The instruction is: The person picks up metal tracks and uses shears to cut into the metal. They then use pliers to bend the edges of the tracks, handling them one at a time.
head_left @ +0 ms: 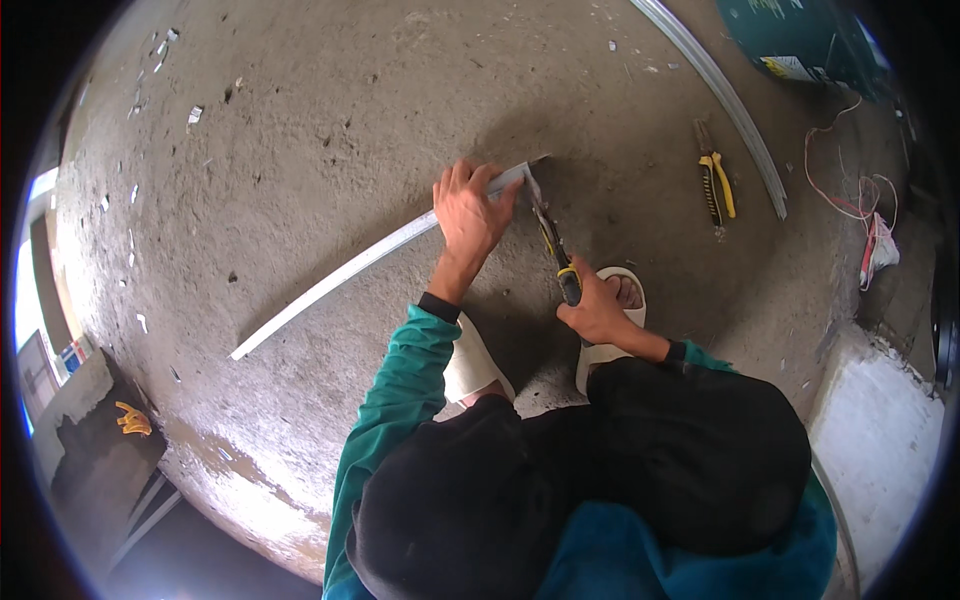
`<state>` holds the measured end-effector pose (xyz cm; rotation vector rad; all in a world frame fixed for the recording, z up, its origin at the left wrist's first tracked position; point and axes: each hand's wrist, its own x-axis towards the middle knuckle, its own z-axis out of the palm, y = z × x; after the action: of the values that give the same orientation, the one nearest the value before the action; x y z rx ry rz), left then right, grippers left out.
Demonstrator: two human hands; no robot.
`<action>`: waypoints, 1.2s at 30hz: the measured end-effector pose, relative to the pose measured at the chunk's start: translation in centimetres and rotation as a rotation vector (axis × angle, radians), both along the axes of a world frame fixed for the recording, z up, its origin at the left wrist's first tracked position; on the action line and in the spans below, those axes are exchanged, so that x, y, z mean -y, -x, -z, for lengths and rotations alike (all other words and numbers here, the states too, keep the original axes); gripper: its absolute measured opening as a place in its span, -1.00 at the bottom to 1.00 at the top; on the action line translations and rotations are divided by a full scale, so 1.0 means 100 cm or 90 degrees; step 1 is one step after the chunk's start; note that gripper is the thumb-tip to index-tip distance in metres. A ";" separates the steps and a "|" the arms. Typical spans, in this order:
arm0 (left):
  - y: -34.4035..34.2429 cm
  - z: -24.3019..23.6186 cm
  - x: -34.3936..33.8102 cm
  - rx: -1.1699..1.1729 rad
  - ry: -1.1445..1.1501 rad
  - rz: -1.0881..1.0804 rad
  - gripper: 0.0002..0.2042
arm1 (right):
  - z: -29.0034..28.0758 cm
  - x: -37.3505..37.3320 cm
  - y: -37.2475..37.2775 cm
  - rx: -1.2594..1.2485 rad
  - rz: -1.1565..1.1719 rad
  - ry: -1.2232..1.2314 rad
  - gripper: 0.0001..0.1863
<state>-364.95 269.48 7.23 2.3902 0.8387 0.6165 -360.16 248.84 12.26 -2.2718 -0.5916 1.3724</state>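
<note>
My left hand [468, 215] grips a long pale metal profile [335, 287] near its far right end, with the fingers curled over it. From there the profile runs down to the left across the concrete floor. My right hand [597, 308] is wrapped round the black and yellow handles of a pair of tin snips [547, 232]. The snips point up and away from me, and their jaws meet the profile's end just right of my left fingers. How far the jaws are open is too small to tell.
Pliers with yellow and black handles [715, 180] lie to the right. Beyond them more metal profiles [725, 95] stretch along the floor. A dark green container [800, 40] stands far right, near loose wires [845, 208]. Small metal scraps [195, 115] are scattered left.
</note>
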 end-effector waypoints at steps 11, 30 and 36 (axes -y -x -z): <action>0.000 0.005 -0.004 0.018 0.014 0.013 -0.80 | 0.020 -0.004 0.010 0.041 0.093 -0.021 -0.28; -0.002 0.007 -0.007 0.036 0.045 0.002 -0.79 | 0.036 -0.002 0.008 0.136 0.082 -0.031 -0.46; -0.002 0.007 -0.007 0.046 0.056 -0.005 -0.83 | 0.015 -0.016 0.005 0.089 0.153 0.084 -0.49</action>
<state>-364.79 270.15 6.53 2.2728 0.8281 0.6512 -360.68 250.47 10.72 -2.4653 -0.2646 1.1734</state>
